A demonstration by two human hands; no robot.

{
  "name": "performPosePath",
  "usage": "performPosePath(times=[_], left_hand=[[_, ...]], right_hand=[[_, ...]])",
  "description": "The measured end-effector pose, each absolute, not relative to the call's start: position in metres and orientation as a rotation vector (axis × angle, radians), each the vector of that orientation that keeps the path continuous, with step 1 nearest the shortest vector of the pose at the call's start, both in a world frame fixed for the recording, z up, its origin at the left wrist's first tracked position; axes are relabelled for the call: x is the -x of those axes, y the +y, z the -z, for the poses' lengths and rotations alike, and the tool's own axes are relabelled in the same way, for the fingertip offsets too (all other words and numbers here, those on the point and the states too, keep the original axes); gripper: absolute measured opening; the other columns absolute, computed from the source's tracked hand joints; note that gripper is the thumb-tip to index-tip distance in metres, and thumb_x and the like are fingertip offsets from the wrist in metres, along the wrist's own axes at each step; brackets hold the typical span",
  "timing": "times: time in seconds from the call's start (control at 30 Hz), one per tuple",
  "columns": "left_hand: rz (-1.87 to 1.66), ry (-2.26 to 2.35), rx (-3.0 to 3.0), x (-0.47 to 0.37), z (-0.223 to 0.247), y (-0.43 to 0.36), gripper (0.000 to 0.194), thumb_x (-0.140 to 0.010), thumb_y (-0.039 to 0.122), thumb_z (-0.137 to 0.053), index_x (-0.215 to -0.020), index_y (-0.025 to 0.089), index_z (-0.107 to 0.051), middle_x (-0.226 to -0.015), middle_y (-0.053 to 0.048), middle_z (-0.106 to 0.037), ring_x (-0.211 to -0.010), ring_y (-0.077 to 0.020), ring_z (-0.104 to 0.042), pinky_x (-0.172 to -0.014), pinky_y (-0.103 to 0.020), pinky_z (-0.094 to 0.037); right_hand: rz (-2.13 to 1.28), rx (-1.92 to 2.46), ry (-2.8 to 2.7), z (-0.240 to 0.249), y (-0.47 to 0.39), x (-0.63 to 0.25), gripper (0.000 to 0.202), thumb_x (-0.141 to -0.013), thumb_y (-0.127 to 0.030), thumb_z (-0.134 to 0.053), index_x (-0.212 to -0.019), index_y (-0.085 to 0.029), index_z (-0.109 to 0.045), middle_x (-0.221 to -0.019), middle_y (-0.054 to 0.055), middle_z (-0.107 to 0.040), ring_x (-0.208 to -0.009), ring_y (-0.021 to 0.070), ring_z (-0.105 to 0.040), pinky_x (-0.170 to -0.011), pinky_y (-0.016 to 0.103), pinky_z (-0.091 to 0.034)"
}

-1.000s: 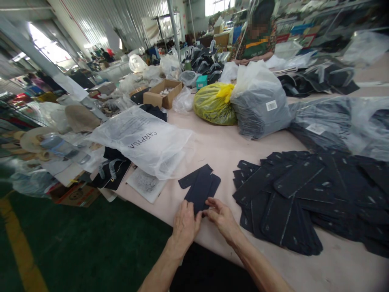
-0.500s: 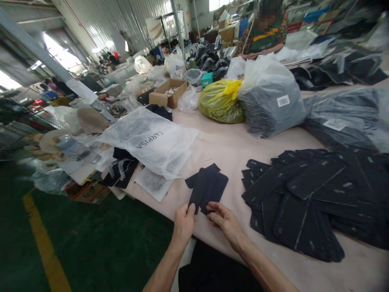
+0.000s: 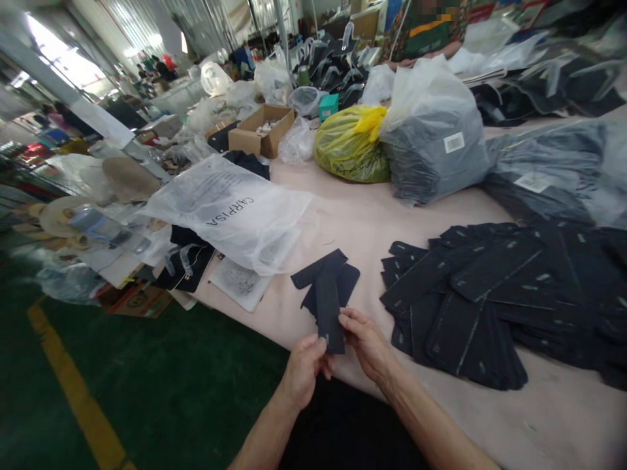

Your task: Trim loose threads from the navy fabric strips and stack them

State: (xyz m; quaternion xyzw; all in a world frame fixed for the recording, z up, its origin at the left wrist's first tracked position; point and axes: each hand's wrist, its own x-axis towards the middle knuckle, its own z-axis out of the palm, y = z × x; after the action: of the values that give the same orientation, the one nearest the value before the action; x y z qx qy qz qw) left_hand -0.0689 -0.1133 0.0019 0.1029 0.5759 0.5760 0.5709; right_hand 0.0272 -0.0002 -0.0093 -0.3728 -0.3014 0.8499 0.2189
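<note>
A dark fabric strip is held between my two hands above the table's near edge. My left hand pinches its lower left corner, thumb on top. On its right side, the fingers and thumb of my right hand close on the edge. Beyond the strip, a few more dark pieces lie crossed on the tabletop. To the right spreads a large heap of similar dark pieces, flat and overlapping, with small pale slots or marks near their ends.
On the pink table lie a white plastic bag and a speckled board. Farther back stand a yellow bag, a filled clear bag and an open carton. Across the table is another person.
My hands have lifted one dark strip nearer to me, off the small pile. My right hand has moved up onto its side edge. The view has tilted down slightly.
</note>
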Motion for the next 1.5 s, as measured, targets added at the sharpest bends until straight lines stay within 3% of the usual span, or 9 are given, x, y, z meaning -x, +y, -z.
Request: performPosePath(times=[0.2,0.3,0.47,0.63,1.13,1.37,1.5], left_hand=[[-0.904,1.472,-0.501,0.047,-0.006,-0.132,0.036,-0.084,0.043,-0.053,-0.074,0.010,-0.064,-0.064,-0.006,-0.063,-0.048,-0.0104,-0.053,-0.046,-0.021,-0.035],[-0.766,1.676,-0.674,0.040,-0.014,-0.134,0.031,-0.086,0.038,-0.051,-0.077,0.012,-0.065,-0.064,-0.004,-0.063,-0.057,-0.0138,-0.057,-0.053,-0.023,-0.042],[-1.042,2.261,-1.278,0.054,-0.030,-0.119,0.021,-0.090,0.023,-0.050,-0.104,0.017,-0.063,-0.096,-0.009,-0.065,-0.087,-0.0184,-0.061,-0.076,-0.031,-0.052],[-1.019,2.253,-1.770,0.076,-0.042,-0.096,0.028,-0.091,0.014,-0.048,-0.116,0.016,-0.061,-0.107,-0.011,-0.059,-0.102,-0.0205,-0.058,-0.092,-0.037,-0.051],[-0.786,2.106,-1.936,0.085,-0.042,-0.099,0.022,-0.092,0.012,-0.044,-0.104,0.013,-0.062,-0.095,-0.010,-0.060,-0.091,-0.0199,-0.059,-0.083,-0.036,-0.055],[-0.763,2.224,-2.104,0.080,-0.026,-0.100,0.017,-0.088,0.008,-0.044,-0.088,0.014,-0.060,-0.083,-0.009,-0.059,-0.078,-0.0205,-0.057,-0.069,-0.033,-0.052],[-0.944,2.290,-1.846,0.076,-0.022,-0.097,0.017,-0.087,0.009,-0.043,-0.083,0.016,-0.058,-0.078,-0.007,-0.059,-0.077,-0.0188,-0.058,-0.069,-0.030,-0.050]], right_hand=[[-2.363,0.982,-0.689,0.001,0.014,-0.034,0.029,-0.069,-0.031,-0.076,-0.092,-0.016,-0.069,-0.069,0.002,-0.069,-0.059,0.0156,-0.058,-0.059,0.027,-0.045],[-2.380,0.945,-0.782,0.000,0.015,-0.040,0.027,-0.070,-0.028,-0.074,-0.094,-0.016,-0.070,-0.068,0.001,-0.068,-0.056,0.0136,-0.056,-0.055,0.024,-0.043],[-2.393,0.947,-0.919,0.000,0.007,-0.047,0.027,-0.073,-0.028,-0.072,-0.098,-0.017,-0.069,-0.067,-0.001,-0.065,-0.052,0.0109,-0.051,-0.051,0.022,-0.039],[-2.425,0.892,-0.950,-0.007,-0.003,-0.048,0.030,-0.074,-0.024,-0.071,-0.104,-0.019,-0.067,-0.074,-0.001,-0.065,-0.060,0.0119,-0.053,-0.058,0.023,-0.041],[-2.429,0.959,-1.269,-0.016,-0.008,-0.053,0.019,-0.076,-0.025,-0.065,-0.091,-0.013,-0.067,-0.064,-0.003,-0.055,-0.053,0.0085,-0.041,-0.049,0.021,-0.031],[-2.403,0.942,-1.301,-0.016,-0.010,-0.051,0.013,-0.076,-0.027,-0.063,-0.083,-0.016,-0.063,-0.067,-0.003,-0.056,-0.058,0.0113,-0.049,-0.053,0.022,-0.037],[-2.405,0.994,-1.300,-0.016,-0.011,-0.049,0.015,-0.074,-0.028,-0.064,-0.085,-0.016,-0.063,-0.066,-0.003,-0.058,-0.056,0.0117,-0.050,-0.053,0.023,-0.039]])
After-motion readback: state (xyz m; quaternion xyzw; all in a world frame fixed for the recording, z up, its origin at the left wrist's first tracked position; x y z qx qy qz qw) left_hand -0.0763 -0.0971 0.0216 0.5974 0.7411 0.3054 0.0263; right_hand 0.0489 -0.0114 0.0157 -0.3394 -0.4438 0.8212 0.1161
